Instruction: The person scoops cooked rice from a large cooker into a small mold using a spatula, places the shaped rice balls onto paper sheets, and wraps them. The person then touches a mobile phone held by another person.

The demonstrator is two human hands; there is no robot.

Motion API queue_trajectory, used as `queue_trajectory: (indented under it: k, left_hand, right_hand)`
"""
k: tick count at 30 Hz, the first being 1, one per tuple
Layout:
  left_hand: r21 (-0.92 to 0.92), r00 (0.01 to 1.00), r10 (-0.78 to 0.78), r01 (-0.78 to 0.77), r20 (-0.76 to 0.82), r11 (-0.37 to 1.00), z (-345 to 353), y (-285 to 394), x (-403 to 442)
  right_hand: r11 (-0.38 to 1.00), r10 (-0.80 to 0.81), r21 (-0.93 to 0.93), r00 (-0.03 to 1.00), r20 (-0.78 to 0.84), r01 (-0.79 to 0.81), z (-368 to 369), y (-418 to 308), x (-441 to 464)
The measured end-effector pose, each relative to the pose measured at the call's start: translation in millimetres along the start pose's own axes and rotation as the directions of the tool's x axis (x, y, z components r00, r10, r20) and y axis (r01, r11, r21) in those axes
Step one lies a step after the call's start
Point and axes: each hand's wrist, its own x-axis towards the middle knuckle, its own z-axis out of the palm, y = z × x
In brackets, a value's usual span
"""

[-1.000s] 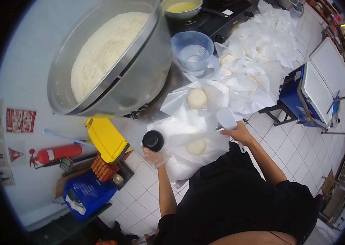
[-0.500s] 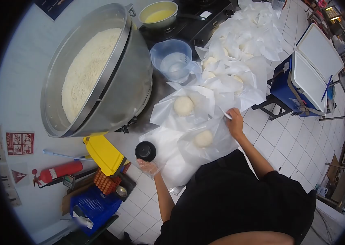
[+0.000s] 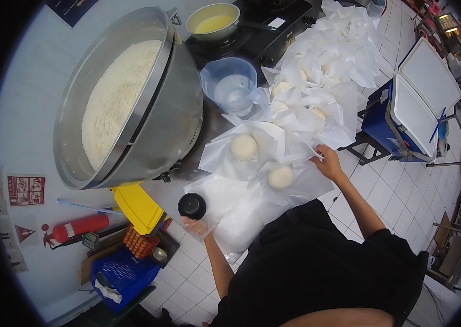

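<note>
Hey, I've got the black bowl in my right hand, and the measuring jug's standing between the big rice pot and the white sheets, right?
Not quite: the head view shows the black bowl in your left hand; your right hand is at the edge of the white sheets. The measuring jug does stand between them and the big rice pot.

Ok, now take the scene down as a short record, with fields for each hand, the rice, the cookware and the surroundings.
Left hand: the left hand, in a clear glove, holds a black bowl
Right hand: the right hand, bare, pinches something white, too small to identify
Nearest rice: a round rice mound on white paper, another mound beside it
Bulk rice: in a big metal pot
Jug: blue-tinted, see-through jug
Stove: black stove bearing a pan of yellow liquid
Cooler: blue cooler, lid open
</note>
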Motion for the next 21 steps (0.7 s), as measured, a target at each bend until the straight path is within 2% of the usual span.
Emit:
queue_trajectory:
  k: [1,2,3,5,7,8,9,10,11,12,13,16,19,21]
  left_hand:
    - [0.124,0.984,0.178,-0.175,-0.018,0.977,1,-14,3]
    - [0.576,0.793,0.609,-0.487,-0.023,0.656,4,-26,9]
    - [0.576,0.792,0.61,-0.489,-0.022,0.655,5,-36,10]
    - [0.688,0.783,0.622,-0.462,0.021,0.559,2,-51,13]
    - [0.781,0.771,0.633,-0.436,0.069,0.446,1,-67,14]
    - [0.727,0.862,0.497,-0.404,0.1,0.555,1,-78,15]
    - [0.801,0.883,0.442,-0.378,0.16,0.464,5,-98,21]
    - [0.932,0.825,0.468,-0.361,0.318,0.003,6,-96,34]
    - [0.765,0.927,0.338,-0.337,0.165,0.548,4,-96,23]
    - [0.308,0.99,0.129,-0.141,0.057,0.941,-2,-37,10]
    - [0.134,0.998,0.004,-0.011,0.057,0.991,-7,1,6]
    - [0.038,0.99,-0.116,0.113,0.081,0.993,-13,44,3]
    - [-0.008,0.981,-0.173,0.174,0.084,0.985,-16,71,-1]
    - [-0.023,0.975,-0.211,0.213,0.074,0.977,-18,91,-4]
  right_hand:
    - [0.991,-0.078,-0.12,0.992,-0.101,0.066,1,3,-4]
    - [0.963,-0.166,-0.243,0.967,-0.192,0.117,4,6,-7]
    - [0.973,-0.133,-0.208,0.978,-0.162,0.097,8,9,-11]
    - [0.99,-0.061,-0.135,0.993,-0.103,0.047,18,18,-22]
    - [0.974,0.167,0.158,0.986,-0.022,-0.161,25,7,-33]
    - [0.916,0.27,0.298,0.962,0.041,-0.27,30,0,-38]
    - [0.904,0.294,0.293,0.951,0.096,-0.31,36,-2,-41]
    - [0.907,0.264,0.314,0.96,0.095,-0.281,45,-5,-45]
    - [0.91,0.231,0.332,0.968,0.092,-0.249,55,-9,-49]
    - [0.912,0.198,0.349,0.976,0.089,-0.217,62,-13,-50]
    - [0.894,0.142,0.415,0.985,0.101,-0.172,63,-20,-49]
    - [0.93,0.11,0.323,0.972,0.21,-0.175,60,-21,-44]
    - [0.998,0.004,-0.064,0.992,-0.126,-0.012,38,-36,-44]
    - [0.992,-0.015,-0.128,0.988,-0.153,-0.005,36,-28,-43]
